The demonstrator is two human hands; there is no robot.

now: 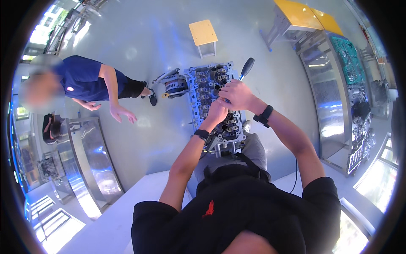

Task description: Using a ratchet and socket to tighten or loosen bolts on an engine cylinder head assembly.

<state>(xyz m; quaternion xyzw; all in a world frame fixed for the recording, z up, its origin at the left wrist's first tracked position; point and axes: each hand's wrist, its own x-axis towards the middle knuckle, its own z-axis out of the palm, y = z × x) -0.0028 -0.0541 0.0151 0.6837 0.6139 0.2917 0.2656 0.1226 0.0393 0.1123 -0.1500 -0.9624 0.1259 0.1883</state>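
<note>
An engine's cylinder head (201,76) with rows of metal valve parts lies between my legs, bright metal with dark round bores. My right hand (234,94) is closed round a tool (247,67) with a long black grip and metal shaft, which points up and away to the right over the head. My left hand (218,111) is closed just below and left of my right, touching it; what its fingers grip is hidden. A round metal alternator-like part (173,87) sits at the head's left side.
A co-worker in blue (86,80) bends at the left, hands held out. Another person (50,129) is behind. A yellow stool (203,33) stands ahead. Steel benches (89,156) stand left and right (327,106), with yellow desks (298,15) at upper right.
</note>
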